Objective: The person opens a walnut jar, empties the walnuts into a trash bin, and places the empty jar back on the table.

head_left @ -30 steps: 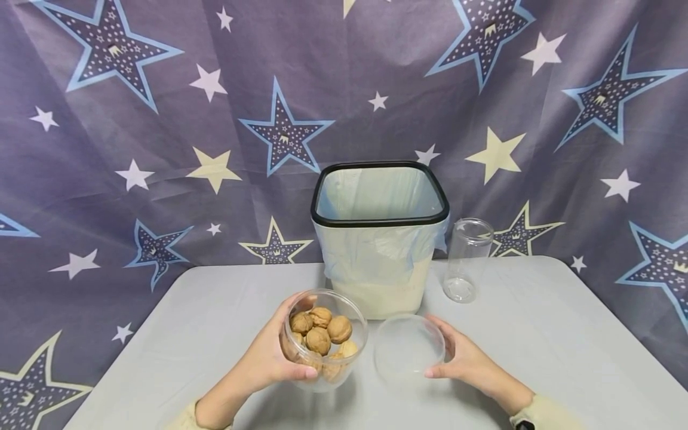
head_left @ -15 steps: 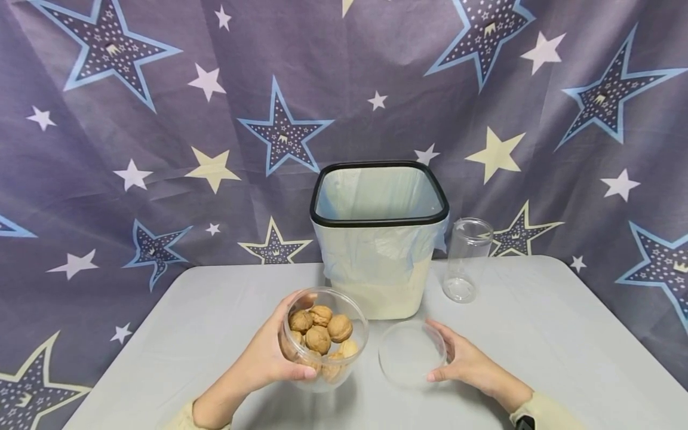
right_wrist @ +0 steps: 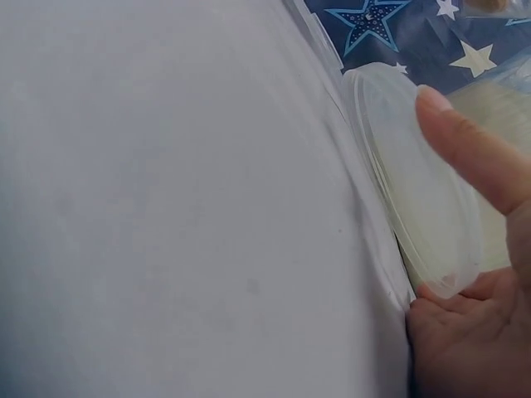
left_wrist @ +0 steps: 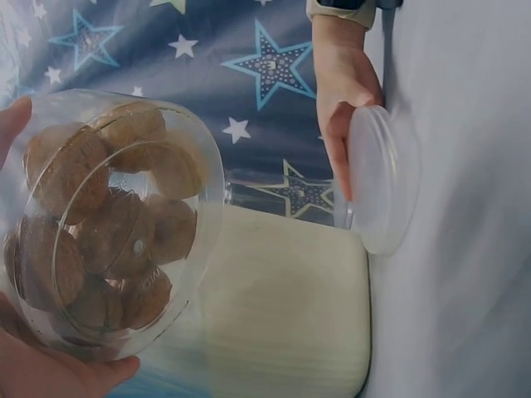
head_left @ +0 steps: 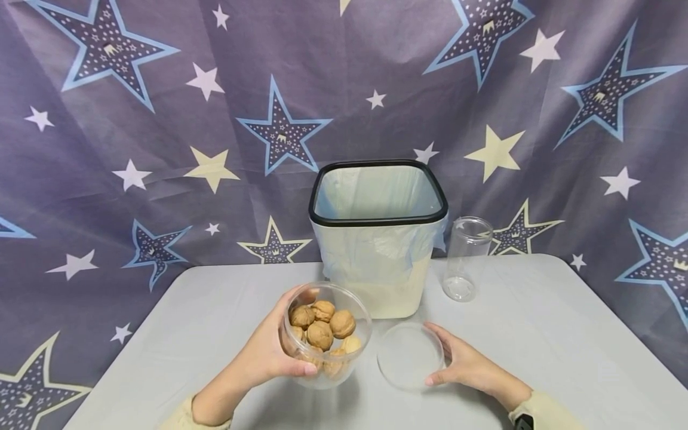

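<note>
My left hand [head_left: 271, 352] grips a clear round plastic jar [head_left: 321, 380] by its side, thumb at the front and fingers behind. The jar is raised off the table, uncapped, and tilted so its mouth shows. Several walnuts [head_left: 320, 335] lie in it; the left wrist view shows them through the plastic. To the right of the jar, my right hand [head_left: 472, 365] holds a translucent round lid [head_left: 407, 358] at its right edge, between thumb and fingers. Low over the tabletop, this lid [left_wrist: 373, 178] is apart from the jar; whether it touches the table I cannot tell.
Behind both hands stands a white bin [head_left: 395, 295] with a black rim and a pale blue liner. A tall clear glass [head_left: 463, 263] is upright at its right. The grey table [head_left: 548, 334] meets a starry curtain [head_left: 344, 89] at the back.
The jar in my left hand has risen slightly. My right hand has brought the lid down a little, closer to the tabletop. The bin and glass stay put.
</note>
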The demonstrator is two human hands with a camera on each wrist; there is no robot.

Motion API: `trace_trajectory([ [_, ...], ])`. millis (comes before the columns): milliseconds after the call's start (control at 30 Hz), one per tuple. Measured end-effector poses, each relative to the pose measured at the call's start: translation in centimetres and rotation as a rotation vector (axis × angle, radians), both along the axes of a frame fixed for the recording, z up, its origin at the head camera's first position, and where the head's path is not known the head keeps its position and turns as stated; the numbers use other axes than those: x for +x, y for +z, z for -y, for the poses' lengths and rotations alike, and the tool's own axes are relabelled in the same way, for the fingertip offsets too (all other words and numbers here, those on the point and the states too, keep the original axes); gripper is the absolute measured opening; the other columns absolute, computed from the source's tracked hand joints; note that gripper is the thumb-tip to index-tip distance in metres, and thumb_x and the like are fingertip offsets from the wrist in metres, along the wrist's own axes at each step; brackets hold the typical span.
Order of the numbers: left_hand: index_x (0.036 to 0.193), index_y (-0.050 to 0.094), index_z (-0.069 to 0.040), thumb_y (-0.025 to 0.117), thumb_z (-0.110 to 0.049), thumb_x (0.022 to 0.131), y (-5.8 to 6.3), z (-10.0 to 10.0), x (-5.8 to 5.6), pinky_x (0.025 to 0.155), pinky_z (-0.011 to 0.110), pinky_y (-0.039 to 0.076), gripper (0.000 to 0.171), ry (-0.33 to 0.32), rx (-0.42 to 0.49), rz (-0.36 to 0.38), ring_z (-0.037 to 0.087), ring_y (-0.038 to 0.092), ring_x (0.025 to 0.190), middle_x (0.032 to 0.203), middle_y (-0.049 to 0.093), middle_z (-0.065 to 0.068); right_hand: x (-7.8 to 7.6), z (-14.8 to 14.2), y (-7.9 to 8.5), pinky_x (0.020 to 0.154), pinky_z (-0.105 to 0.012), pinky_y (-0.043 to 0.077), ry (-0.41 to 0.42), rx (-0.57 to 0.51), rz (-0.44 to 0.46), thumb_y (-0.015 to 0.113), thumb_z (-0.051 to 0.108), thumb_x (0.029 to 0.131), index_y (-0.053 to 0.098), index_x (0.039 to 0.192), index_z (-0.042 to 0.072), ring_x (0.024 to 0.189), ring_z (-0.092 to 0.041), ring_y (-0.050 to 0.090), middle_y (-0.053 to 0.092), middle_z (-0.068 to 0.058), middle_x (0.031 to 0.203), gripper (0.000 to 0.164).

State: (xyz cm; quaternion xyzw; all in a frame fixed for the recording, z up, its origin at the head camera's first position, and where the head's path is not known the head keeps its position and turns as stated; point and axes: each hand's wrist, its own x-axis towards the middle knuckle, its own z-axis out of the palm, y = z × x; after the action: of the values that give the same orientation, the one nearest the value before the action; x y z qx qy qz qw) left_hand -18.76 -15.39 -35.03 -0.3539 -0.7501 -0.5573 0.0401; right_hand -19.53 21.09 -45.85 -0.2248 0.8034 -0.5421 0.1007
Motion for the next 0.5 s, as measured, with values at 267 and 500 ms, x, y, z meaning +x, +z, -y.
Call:
trace_trajectory([
  [267,0.142,0.033,-0.005,0.084,-0.005,0.053,0.5,-0.6,0.2,0.103,0.015,0.03,0.103,-0.003,0.029,0.025,0.024,0.043,0.123,0.134,0.042,0.026,0.3,0.3,0.2,0.098,-0.006,0.022,-0.019,0.067,-0.041,0.084,0.021,0.067,0.023,0.142,-0.013,0.133,-0.052,0.023,0.026,-0.036,0.144,0.103],
  [500,0.142,0.033,-0.004,0.085,-0.004,0.052,1.4,-1.1,0.3,0.103,0.016,0.03,0.104,0.01,0.032,0.005,0.023,0.044,0.122,0.134,0.042,0.027,0.4,0.6,0.5,0.102,-0.01,0.024,-0.03,0.123,-0.051,0.082,0.025,0.07,0.026,0.141,-0.013,0.133,-0.05,0.025,0.029,-0.033,0.144,0.098],
])
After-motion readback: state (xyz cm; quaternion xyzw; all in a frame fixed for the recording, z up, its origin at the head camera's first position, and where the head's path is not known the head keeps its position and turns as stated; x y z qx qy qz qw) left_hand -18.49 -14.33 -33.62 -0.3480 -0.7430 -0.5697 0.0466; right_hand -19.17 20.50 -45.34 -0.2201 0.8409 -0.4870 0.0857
